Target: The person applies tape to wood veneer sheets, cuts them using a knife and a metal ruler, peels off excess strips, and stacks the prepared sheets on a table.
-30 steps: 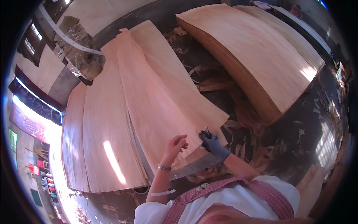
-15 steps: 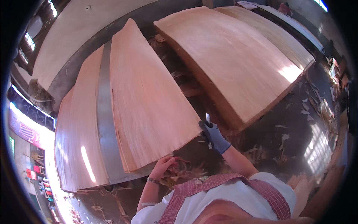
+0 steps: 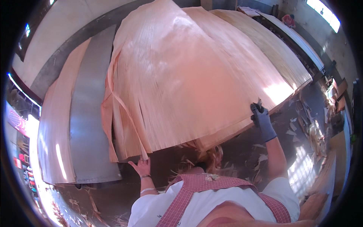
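Observation:
A wide, thin pinkish wood veneer sheet (image 3: pixel 181 83) spans the middle of the head view, partly lifted and rippled. Its left side is split, and a long torn strip (image 3: pixel 128 109) curls down there. My bare left hand (image 3: pixel 141 166) is at the strip's lower end, a finger touching it and the thumb spread apart. A blue-grey glove with dark fingertips covers my right hand (image 3: pixel 261 117), which is closed on the sheet's near right edge. A small dark tip shows above those fingers; what it is I cannot make out.
At left, a bare grey metal surface (image 3: pixel 92 125) lies beside more veneer (image 3: pixel 56 132). Behind the sheet on the right is another veneer stack (image 3: pixel 261 41). Veneer scraps (image 3: pixel 295 128) litter the dark floor. Another person (image 3: pixel 288 20) is far back at right.
The veneer sheet has come off the left pile and swung right, across the gap and over the right stack. My right hand has moved right and up, my left hand slightly left.

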{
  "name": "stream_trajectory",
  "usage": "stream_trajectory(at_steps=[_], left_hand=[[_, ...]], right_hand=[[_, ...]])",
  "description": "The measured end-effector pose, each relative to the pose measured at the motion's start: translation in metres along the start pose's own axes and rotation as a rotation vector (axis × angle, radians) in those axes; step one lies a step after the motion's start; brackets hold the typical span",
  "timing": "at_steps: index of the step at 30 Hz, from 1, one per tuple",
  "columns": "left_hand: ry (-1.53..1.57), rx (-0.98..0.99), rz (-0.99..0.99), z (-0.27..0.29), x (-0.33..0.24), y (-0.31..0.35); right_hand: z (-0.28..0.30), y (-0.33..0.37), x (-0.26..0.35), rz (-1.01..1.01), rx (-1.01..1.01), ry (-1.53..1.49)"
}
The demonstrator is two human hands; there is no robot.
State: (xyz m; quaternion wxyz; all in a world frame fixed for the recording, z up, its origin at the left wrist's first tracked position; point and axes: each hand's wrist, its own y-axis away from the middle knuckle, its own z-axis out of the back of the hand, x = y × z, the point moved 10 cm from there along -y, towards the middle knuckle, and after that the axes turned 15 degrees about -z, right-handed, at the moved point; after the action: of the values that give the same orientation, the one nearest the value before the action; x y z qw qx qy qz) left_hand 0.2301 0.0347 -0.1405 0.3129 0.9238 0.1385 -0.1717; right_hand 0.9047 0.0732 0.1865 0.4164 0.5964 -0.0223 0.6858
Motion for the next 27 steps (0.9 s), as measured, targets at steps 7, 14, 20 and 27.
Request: stream_trajectory(at_steps=[7,14,20,27], left_hand=[[-0.071,-0.097,-0.264,-0.030,0.083,-0.125],[-0.046,0.142,-0.100,-0.231,0.220,-0.021],[-0.332,0.354,-0.666,-0.255,0.183,-0.010],[-0.203,0.288,-0.409,-0.287,0.360,0.078]], right_hand=[[0.077,-0.118,0.082,0.150,-0.049,0.075],[0.219,-0.238,0.098,0.298,-0.188,0.184],[0.262,-0.356,0.124,0.317,-0.086,0.189],[0.434,-0.452,0.094,0.411,-0.229,0.262]])
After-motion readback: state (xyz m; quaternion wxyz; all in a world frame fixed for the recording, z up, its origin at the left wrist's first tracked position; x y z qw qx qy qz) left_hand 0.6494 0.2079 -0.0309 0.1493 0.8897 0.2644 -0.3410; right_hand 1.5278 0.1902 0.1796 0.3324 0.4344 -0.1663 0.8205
